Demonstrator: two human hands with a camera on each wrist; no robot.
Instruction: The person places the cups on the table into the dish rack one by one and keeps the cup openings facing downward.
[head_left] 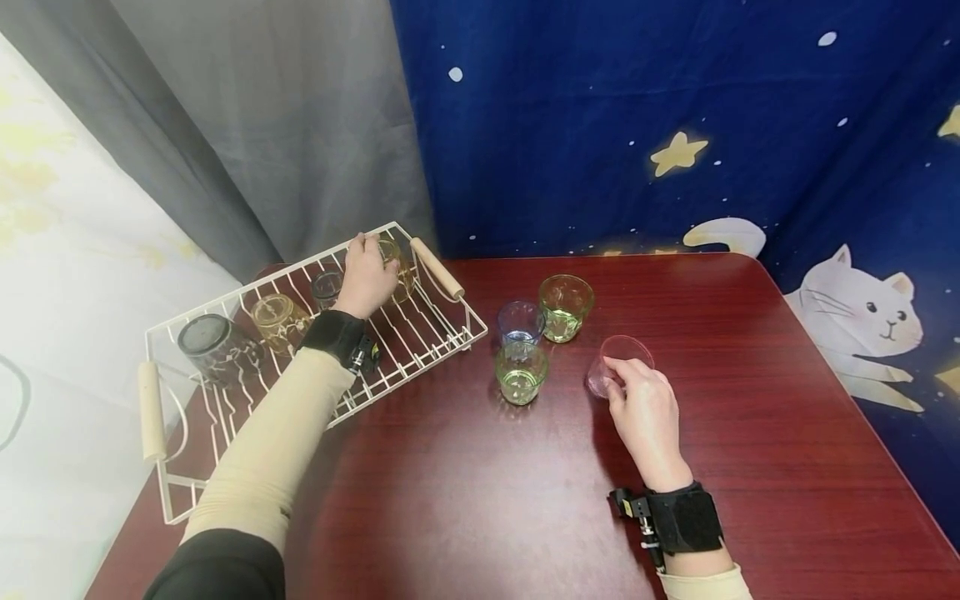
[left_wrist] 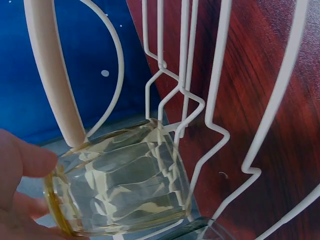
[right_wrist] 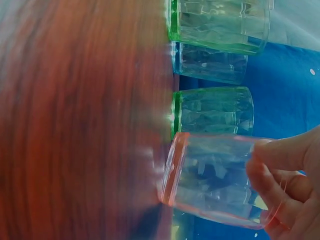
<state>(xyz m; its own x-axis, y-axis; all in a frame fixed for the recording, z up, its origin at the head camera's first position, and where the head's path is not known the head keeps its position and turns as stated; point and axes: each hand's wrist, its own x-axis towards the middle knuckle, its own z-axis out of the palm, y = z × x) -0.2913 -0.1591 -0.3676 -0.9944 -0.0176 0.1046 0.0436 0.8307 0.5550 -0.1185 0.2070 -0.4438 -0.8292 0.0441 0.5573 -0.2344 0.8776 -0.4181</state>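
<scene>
My left hand [head_left: 367, 275] holds a yellow-tinted glass [left_wrist: 120, 185] by its base at the right end of the white wire rack [head_left: 247, 287]. The glass is upside down in the rack, its mouth against the wires, close to a wooden handle [head_left: 437, 268]. On the right, my right hand [head_left: 648, 408] pinches the rim of a pink-tinted glass [right_wrist: 210, 180] between thumb and fingers. This glass is mouth up and leans slightly, with its base right at the tabletop [head_left: 465, 500].
A dark grey glass [head_left: 217, 350], an amber glass [head_left: 277, 321] and a smaller dark glass [head_left: 326, 287] stand inverted in the rack. Between rack and right hand are a blue glass [head_left: 521, 321], a front green glass [head_left: 521, 375] and a back green glass [head_left: 566, 304]. Curtains [head_left: 570, 125] hang behind.
</scene>
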